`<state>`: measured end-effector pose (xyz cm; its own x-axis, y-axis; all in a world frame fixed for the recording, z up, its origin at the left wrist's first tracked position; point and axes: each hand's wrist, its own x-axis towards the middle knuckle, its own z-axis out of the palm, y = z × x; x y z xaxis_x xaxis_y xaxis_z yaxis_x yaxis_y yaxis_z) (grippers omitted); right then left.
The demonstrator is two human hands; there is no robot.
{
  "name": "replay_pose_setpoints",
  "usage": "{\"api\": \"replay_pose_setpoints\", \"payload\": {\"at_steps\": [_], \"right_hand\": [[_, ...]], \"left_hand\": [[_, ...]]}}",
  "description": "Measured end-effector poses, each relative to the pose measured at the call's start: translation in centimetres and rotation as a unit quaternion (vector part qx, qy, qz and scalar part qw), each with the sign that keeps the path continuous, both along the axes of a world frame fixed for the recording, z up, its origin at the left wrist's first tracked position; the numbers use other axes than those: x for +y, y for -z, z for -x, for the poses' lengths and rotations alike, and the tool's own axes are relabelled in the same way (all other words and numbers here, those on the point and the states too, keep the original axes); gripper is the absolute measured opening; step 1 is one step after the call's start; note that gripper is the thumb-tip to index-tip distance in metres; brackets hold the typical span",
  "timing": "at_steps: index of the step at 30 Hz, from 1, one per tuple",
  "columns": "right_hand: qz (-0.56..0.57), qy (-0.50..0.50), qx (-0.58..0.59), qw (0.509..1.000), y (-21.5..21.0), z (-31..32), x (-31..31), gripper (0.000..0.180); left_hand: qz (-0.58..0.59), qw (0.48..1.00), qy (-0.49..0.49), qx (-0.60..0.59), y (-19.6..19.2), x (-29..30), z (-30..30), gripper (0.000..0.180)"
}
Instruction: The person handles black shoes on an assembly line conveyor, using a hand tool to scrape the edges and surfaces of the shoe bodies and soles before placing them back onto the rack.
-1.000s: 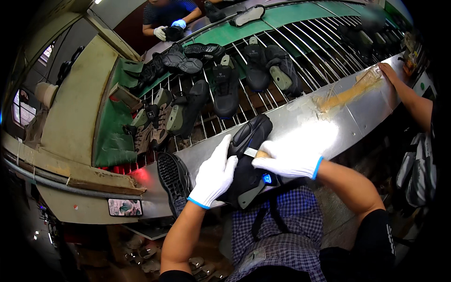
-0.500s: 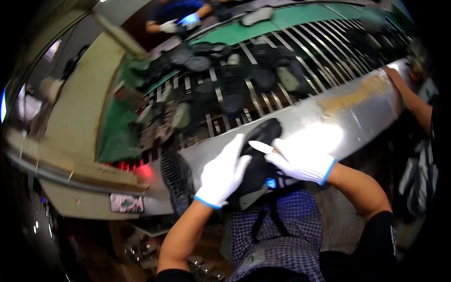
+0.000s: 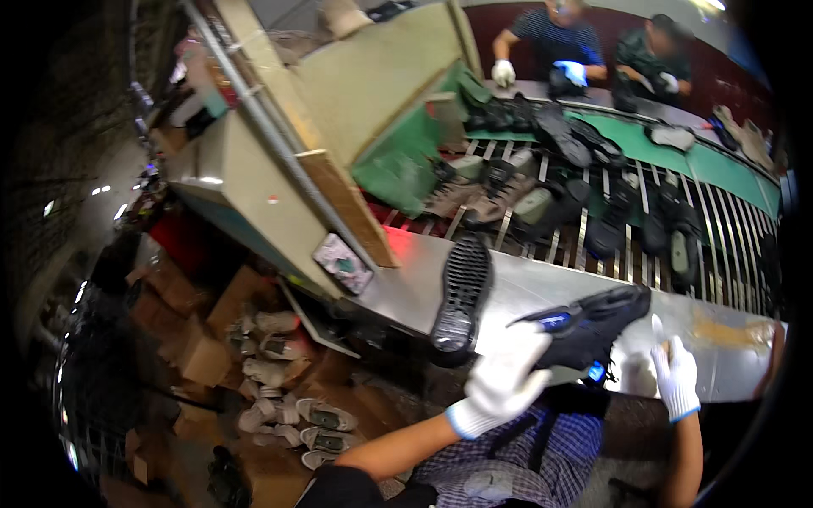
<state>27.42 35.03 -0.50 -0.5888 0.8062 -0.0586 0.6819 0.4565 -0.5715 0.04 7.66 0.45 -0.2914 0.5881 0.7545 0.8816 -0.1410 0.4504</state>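
Observation:
Both my hands wear white knitted gloves with blue cuffs. My left hand (image 3: 508, 372) is closed on the near left side of a black shoe (image 3: 589, 334), which extends over the metal ledge. A small blue light shows on the shoe's near part. To the right of the shoe, apart from it, my right hand (image 3: 676, 383) is closed round a small tool (image 3: 658, 327) with a white, blade-like tip; its exact kind is unclear. A black shoe sole (image 3: 464, 292), tread side up, lies on the ledge left of my left hand.
Beyond the metal ledge (image 3: 406, 292), a slatted conveyor (image 3: 728, 229) carries several shoes. A phone (image 3: 343, 262) lies by the wooden frame on the left. Boxes with pale shoes (image 3: 326, 415) stand below left. Two people (image 3: 555, 51) work across the conveyor.
The view has swung left, so the scene sits further right. My right hand with the white-tipped tool has moved off the shoe to its right. My left hand stays at the shoe.

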Motion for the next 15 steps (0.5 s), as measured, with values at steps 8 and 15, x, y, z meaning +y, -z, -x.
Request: {"api": "replay_pose_setpoints", "payload": {"at_steps": [8,15], "right_hand": [[-0.350,-0.204,0.060,0.913,-6.1,10.9,-0.7,0.081],[-0.192,-0.229,-0.004,0.954,-5.1,14.0,-2.8,0.087]], "left_hand": [[0.349,0.923,-0.159,-0.033,6.9,-3.1,-2.5,0.097],[0.103,0.913,-0.155,-0.363,1.4,0.0,0.1,0.081]]}}
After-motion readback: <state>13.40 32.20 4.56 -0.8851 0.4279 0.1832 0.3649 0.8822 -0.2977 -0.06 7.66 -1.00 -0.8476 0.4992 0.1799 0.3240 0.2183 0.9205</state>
